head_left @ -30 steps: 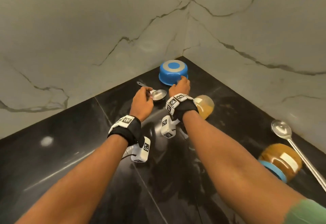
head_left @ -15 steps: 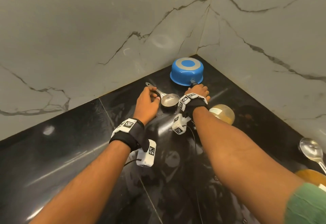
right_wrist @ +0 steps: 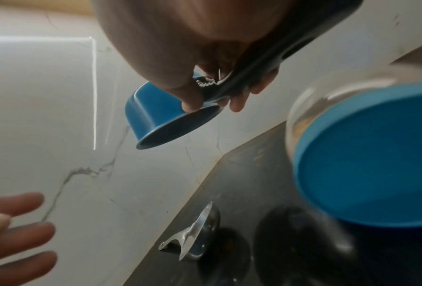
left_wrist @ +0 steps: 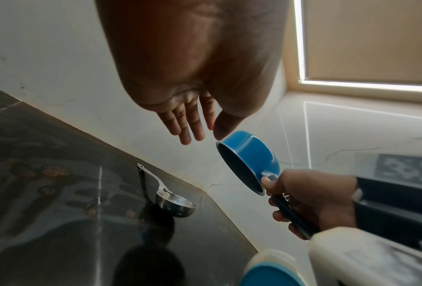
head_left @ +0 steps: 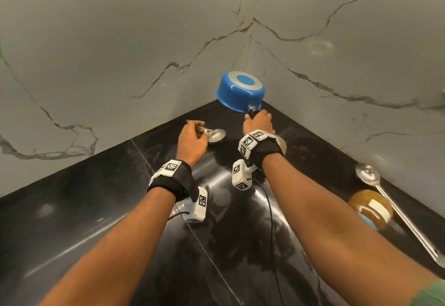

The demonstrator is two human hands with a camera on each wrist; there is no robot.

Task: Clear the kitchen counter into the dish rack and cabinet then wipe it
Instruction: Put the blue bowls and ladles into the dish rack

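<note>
A blue saucepan (head_left: 238, 91) hangs upside down and tilted in the air near the wall corner. My right hand (head_left: 257, 122) grips its dark handle (right_wrist: 251, 73). The pan's dark inside (left_wrist: 239, 170) faces the counter. A small steel scoop (head_left: 215, 134) lies on the black counter (head_left: 96, 209) by the left wall. My left hand (left_wrist: 190, 123) hovers above the steel scoop (left_wrist: 173, 203) with straight fingers, holding nothing.
A blue-lidded jar (right_wrist: 364, 164) lies on its side under my right wrist. A second amber jar (head_left: 370, 207) and a long steel spoon (head_left: 368, 175) lie at the right by the wall. Marble walls close the corner.
My right hand has lifted the blue saucepan off the counter by its handle. My left hand has come off the steel scoop and opened above it.
</note>
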